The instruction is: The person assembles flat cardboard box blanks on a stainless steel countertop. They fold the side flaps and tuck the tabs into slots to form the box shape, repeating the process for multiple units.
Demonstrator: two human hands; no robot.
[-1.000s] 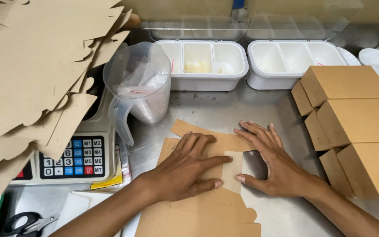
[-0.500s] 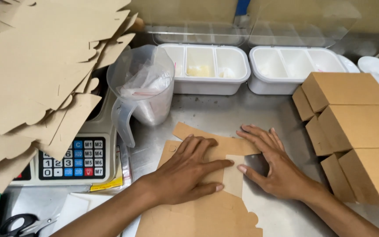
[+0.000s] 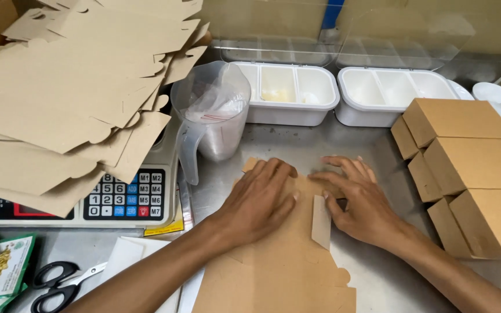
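1. Pressing flat on a brown cardboard blank (image 3: 285,272), both hands lie palm down near the middle of the steel tabletop (image 3: 297,142)
2. Left hand (image 3: 259,203) rests with fingers spread wide and straight over the blank's upper left part, fingertips reaching toward the blank's far edge; it grips nothing
3. Right hand (image 3: 360,203) lies just beside it on the upper right part, fingers also stretched and angled inward toward the left hand; its thumb sits next to a narrow flap (image 3: 320,223) that stands up from the blank
4. The blank runs from under the two palms back toward the person, between the forearms, and its near end leaves the bottom of the view
5. A clear jug (image 3: 213,116) with crumpled plastic inside stands just beyond the left hand, close to the blank's far corner
6. Left of the jug is a scale (image 3: 126,194) with a keypad, loaded with a loose stack of blanks (image 3: 65,98)
7. Two white trays (image 3: 288,93) with compartments sit at the back of the tabletop
8. Folded boxes (image 3: 471,168) are lined up at the right, near the right hand but apart from it
9. Scissors (image 3: 59,278) lie at the lower left, well apart from both hands
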